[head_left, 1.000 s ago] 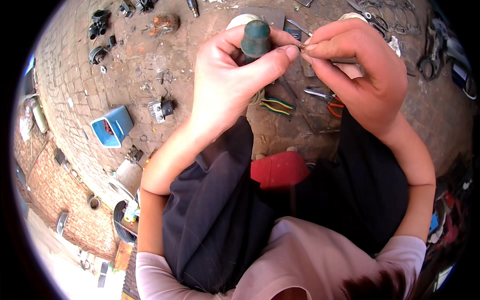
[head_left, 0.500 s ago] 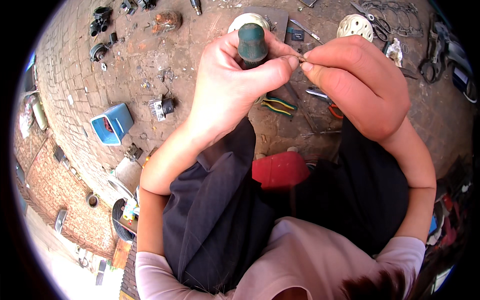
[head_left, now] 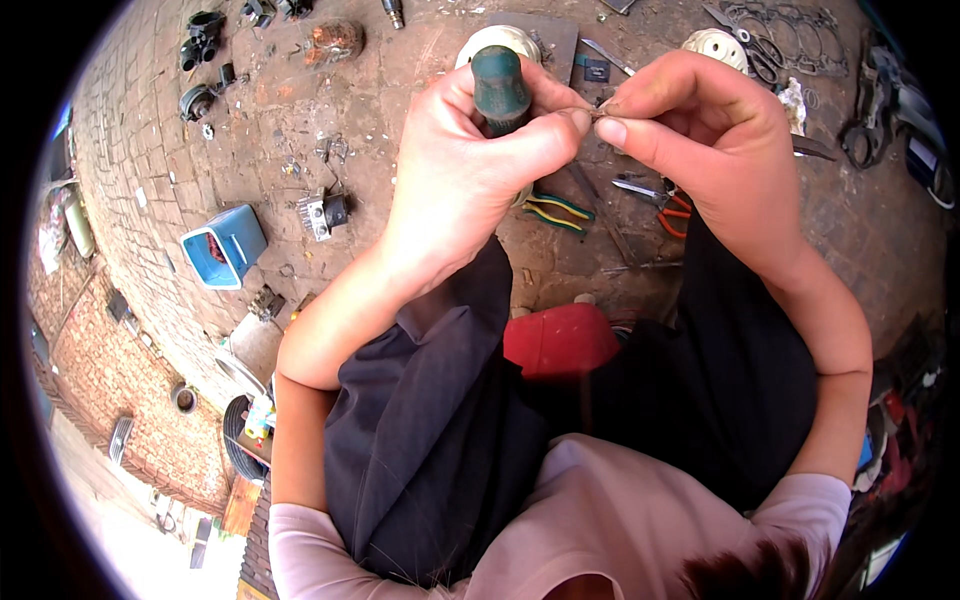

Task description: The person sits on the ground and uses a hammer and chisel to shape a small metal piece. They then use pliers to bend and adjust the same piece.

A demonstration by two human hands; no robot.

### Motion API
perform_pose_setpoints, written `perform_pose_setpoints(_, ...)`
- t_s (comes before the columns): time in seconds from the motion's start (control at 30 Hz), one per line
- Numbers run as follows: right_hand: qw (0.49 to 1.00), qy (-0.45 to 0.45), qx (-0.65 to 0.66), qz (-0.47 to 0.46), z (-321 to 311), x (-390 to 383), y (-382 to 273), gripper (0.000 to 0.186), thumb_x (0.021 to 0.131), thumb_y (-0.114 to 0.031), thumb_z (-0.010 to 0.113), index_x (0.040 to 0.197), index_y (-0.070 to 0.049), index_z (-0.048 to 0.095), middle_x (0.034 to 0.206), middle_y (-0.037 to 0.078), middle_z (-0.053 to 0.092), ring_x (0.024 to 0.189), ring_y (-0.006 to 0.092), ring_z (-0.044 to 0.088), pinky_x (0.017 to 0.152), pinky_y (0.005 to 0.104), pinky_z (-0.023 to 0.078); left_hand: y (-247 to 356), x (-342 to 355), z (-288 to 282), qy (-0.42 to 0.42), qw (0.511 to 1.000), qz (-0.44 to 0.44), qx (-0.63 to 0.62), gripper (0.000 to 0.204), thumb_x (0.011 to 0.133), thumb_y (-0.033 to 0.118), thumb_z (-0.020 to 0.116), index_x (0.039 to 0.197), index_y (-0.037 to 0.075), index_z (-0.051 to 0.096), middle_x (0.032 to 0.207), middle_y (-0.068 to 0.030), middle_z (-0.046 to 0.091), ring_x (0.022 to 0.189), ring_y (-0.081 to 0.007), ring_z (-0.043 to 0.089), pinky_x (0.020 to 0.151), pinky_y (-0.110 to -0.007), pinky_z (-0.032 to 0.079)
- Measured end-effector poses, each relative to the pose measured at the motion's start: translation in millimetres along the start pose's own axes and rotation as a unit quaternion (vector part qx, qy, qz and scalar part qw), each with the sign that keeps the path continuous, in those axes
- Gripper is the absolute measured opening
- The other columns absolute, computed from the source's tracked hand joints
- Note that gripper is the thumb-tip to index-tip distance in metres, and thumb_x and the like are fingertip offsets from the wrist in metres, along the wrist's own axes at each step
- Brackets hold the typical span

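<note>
My left hand (head_left: pixel 465 150) is closed around a dark green screwdriver-like handle (head_left: pixel 501 85), whose rounded end points up; its shaft is hidden. The thumb and forefinger of that hand also pinch one end of a thin brownish piece (head_left: pixel 597 113), too small to make out. From the other side, my right hand (head_left: pixel 715 130) pinches the same piece between thumb and forefinger, so the fingertips of both hands nearly meet. Below them on the ground lie yellow-and-green-handled pliers (head_left: pixel 560 212) and orange-handled scissors (head_left: pixel 665 205).
A red seat-like object (head_left: pixel 562 340) is between my legs. Cream perforated round parts (head_left: pixel 716 47) lie beyond my hands, with black scissors (head_left: pixel 765 60) and a gasket (head_left: pixel 800 35) at far right. To the left are a blue bin (head_left: pixel 228 248) and a metal-and-black part (head_left: pixel 322 214).
My right hand has turned and its fingers have rearranged at the thin piece, uncovering more of the orange-handled scissors. My left hand has hardly moved.
</note>
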State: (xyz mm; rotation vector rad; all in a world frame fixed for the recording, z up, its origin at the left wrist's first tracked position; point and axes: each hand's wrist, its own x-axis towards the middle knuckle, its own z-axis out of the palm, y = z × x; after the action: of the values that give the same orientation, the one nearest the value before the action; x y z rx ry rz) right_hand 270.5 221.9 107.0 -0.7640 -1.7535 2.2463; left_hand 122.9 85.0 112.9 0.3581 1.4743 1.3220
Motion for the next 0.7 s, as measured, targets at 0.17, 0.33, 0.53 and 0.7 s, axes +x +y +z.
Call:
perform_pose_setpoints(0.17,0.995,-0.009,0.046,0.093,-3,3,2,0.009,0.086,-0.002,0.071,0.093,-0.002,0.065,0.089,0.001,0.066,0.082,0.0075,0.061,0.076,0.0225,0.049,1,-1,-1,0.001,0.999,0.015,0.05,0.01,0.084,-0.004,0.066,0.094,-0.002,0.064,0.088,-0.0037,0.067,0.082,-0.0098,0.061,0.078,-0.025,0.049)
perform_pose_setpoints(0.33,0.989,-0.018,0.056,0.136,-7,8,7,0.015,0.089,-0.008,0.07,0.102,-0.001,0.066,0.092,0.004,0.069,0.083,0.0093,0.064,0.078,0.0232,0.051,-4,3,-2,0.019,0.993,0.05,0.109,0.008,0.086,0.0,0.065,0.094,-0.001,0.065,0.089,-0.0024,0.066,0.081,-0.0086,0.059,0.077,-0.024,0.048)
perform_pose_setpoints(0.53,0.978,-0.07,0.128,0.146,-6,12,11,0.022,0.093,-0.011,0.066,0.112,0.001,0.065,0.099,0.006,0.069,0.091,0.0119,0.067,0.082,0.0237,0.053,-12,6,-2,0.017,0.998,0.037,-0.056,0.009,0.088,0.002,0.064,0.097,0.0,0.064,0.082,0.0006,0.061,0.074,-0.0053,0.052,0.07,-0.022,0.043)
perform_pose_setpoints(0.7,0.975,-0.047,0.153,0.154,-3,14,12,0.026,0.092,-0.016,0.068,0.109,0.004,0.068,0.094,0.007,0.069,0.087,0.0104,0.065,0.084,0.023,0.053,-16,11,-3,0.009,0.993,0.022,-0.115,0.009,0.087,0.0,0.066,0.095,-0.002,0.065,0.086,-0.0028,0.064,0.078,-0.008,0.057,0.073,-0.023,0.046)
